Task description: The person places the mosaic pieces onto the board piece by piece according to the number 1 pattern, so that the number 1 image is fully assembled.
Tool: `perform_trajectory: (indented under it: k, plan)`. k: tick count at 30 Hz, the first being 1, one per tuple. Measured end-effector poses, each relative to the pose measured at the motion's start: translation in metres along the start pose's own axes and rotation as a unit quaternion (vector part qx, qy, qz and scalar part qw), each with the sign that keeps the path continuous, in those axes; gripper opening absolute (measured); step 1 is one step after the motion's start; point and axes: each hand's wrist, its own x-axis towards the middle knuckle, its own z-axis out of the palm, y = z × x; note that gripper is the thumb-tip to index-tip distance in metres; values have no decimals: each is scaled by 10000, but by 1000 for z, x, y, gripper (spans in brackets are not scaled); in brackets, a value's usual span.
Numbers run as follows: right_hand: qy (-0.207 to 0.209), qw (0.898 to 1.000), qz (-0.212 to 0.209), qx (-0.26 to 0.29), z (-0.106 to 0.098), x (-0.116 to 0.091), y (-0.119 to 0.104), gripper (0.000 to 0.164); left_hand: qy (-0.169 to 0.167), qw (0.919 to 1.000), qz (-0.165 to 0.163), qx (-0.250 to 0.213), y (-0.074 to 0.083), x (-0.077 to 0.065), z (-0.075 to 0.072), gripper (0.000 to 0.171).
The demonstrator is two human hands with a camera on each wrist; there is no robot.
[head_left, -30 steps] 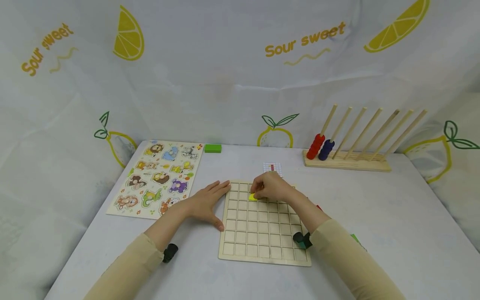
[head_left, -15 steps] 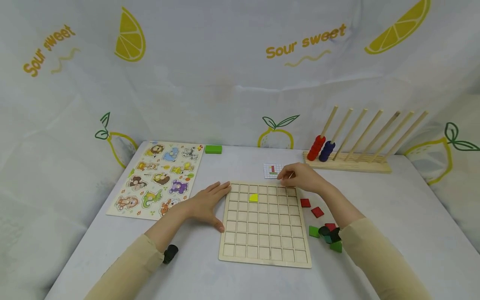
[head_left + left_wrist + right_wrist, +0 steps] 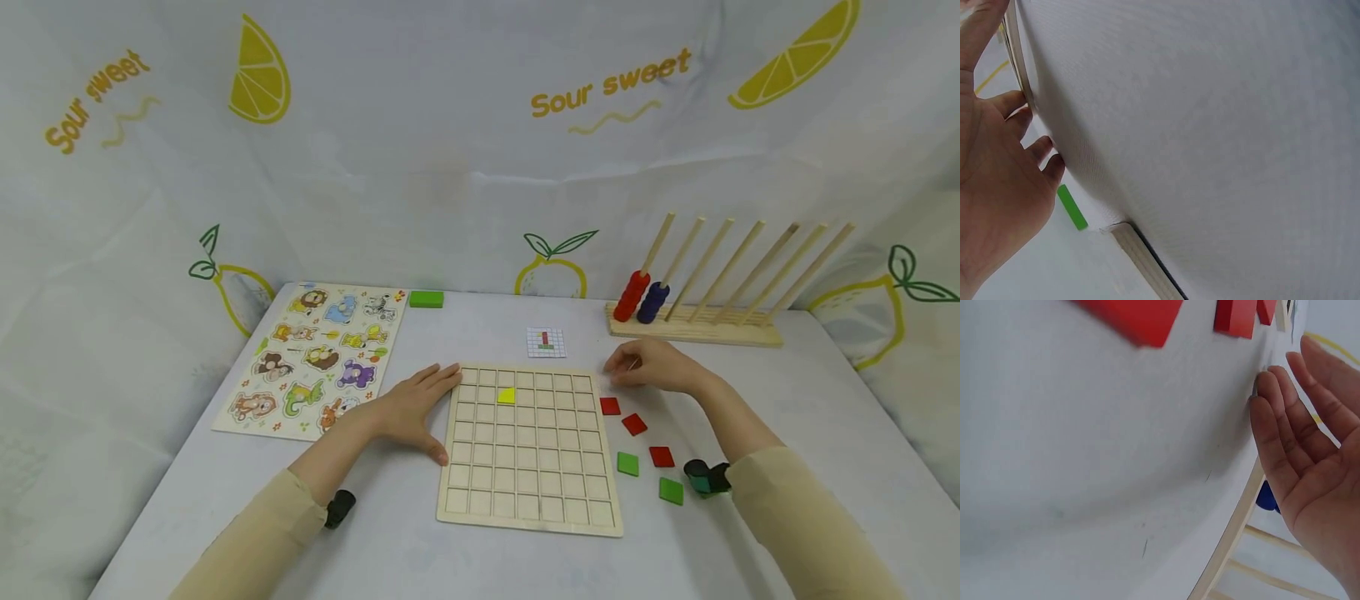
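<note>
A wooden grid board point(image 3: 537, 467) lies on the table between the two hands. My left hand point(image 3: 410, 411) spreads its fingers flat along the board's left edge, thumb and fingertips touching it. One yellow tile with a slanted corner point(image 3: 507, 396) sits in a cell of the board's second row. My right hand point(image 3: 651, 365) hovers off the board's upper right corner with loosely bent fingers and nothing between them, as the right wrist view also shows. Below it lie red tiles point(image 3: 634, 425) and green tiles point(image 3: 627, 464); the wrist camera partly covers another green piece.
A small pattern card point(image 3: 546, 342) lies behind the board. An animal puzzle board point(image 3: 315, 358) is at the left, with a green block point(image 3: 427, 299) near its top corner. At the back right stands a wooden peg rack point(image 3: 693, 331) carrying red beads point(image 3: 632, 297) and blue beads point(image 3: 653, 302).
My right hand has let go of the yellow tile on the board and moved right, past the card, to beside the board. The left hand stays in place.
</note>
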Motion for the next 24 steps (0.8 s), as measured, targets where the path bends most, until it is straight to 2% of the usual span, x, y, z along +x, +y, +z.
perform_trajectory:
  k: [6,9,16,24]
  plan:
    - [-825,9962,4,288,1,-3,5,26,11,10000,19,-25,0,0,0,123]
    - [-1037,9941,21,311,4,-4,4,29,-14,10000,24,-39,0,0,-1,123]
    - [-1093,9939,13,152,8,-4,3,38,3,10000,42,-27,0,-2,-1,123]
    - [-829,9962,-187,-200,13,-6,1,33,42,10000,69,-43,3,-2,-1,123]
